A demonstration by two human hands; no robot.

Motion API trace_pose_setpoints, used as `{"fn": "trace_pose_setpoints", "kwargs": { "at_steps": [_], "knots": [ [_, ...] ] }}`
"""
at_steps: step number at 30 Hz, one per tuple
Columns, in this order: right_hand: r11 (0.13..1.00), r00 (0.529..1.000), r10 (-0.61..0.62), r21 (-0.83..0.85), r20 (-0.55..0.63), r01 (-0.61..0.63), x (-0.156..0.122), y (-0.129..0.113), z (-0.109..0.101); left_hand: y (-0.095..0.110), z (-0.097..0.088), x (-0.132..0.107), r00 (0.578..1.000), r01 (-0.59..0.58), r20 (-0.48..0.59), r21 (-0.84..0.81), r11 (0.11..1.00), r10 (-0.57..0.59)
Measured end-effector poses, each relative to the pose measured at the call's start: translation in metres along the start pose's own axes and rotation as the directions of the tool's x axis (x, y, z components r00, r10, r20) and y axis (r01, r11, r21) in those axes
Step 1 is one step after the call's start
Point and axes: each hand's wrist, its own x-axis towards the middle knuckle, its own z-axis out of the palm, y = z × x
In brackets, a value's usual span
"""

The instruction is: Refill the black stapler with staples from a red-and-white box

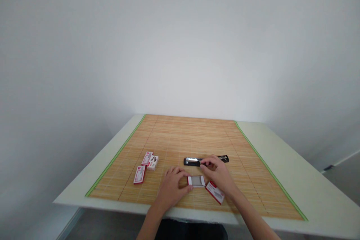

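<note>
My left hand (173,184) rests on the bamboo mat (194,135), its fingers curled against the left end of a small open staple box (196,180). My right hand (217,173) hovers over the box's right side. Its fingertips are pinched together near the black stapler (192,161), which lies opened out flat just beyond. What the pinch holds is too small to make out. A red and white box sleeve (215,192) lies under my right wrist.
Three more red and white staple boxes sit left of my hands: one (140,174) nearer me, two (147,158) (153,162) side by side behind it. The mat has green edging and lies on a white table (295,165) against a white wall.
</note>
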Motion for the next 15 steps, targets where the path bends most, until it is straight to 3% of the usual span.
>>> {"fn": "trace_pose_setpoints", "kwargs": {
  "at_steps": [8, 12, 15],
  "knots": [
    [1.000, 0.999, -0.002, -0.024, 0.046, 0.003, 0.036, -0.011, 0.012, 0.002, 0.001, -0.002, 0.999, 0.002, -0.036, -0.053, 0.999, -0.004],
    [0.999, 0.996, -0.033, -0.024, 0.079, 0.035, 0.044, -0.012, 0.016, -0.007, 0.006, 0.007, 0.980, 0.095, -0.159, -0.149, 0.984, -0.118],
    [0.997, 0.996, -0.058, -0.039, 0.071, 0.061, 0.047, -0.010, 0.015, -0.017, 0.008, 0.025, 0.964, 0.120, -0.223, -0.115, 0.986, -0.143]
  ]
}}
